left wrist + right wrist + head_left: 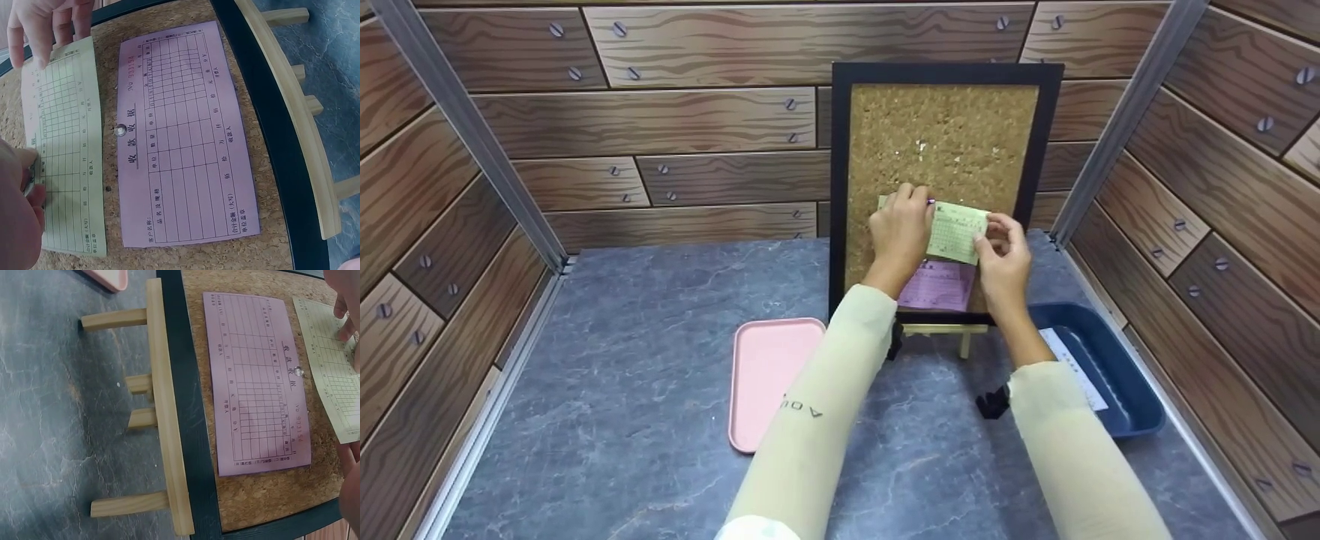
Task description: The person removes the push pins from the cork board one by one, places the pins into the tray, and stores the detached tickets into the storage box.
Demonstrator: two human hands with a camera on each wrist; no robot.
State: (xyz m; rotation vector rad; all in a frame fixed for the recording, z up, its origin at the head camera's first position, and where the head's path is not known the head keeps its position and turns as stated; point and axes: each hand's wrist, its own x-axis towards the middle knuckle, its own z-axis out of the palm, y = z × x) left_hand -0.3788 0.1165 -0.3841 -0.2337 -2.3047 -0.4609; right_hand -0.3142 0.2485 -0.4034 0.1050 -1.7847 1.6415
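A framed cork board [945, 142] stands upright on a wooden easel. Against its lower half lies a green receipt slip [958, 232], just above a purple receipt slip [936, 286] fixed by a round-headed pushpin [120, 130]. My left hand [904, 229] is at the green slip's upper edge, fingers curled, with a small shiny pushpin [28, 181] partly hidden between them. At the slip's right end, my right hand [1005, 255] pinches it between thumb and fingers. Part of the green slip is covered by my left hand.
A pink tray [769, 382] lies on the marbled table left of the easel [964, 343]. To the right, a dark blue bin [1140, 405] holds a white printed paper [1076, 367]. Wood-patterned walls enclose the back and sides.
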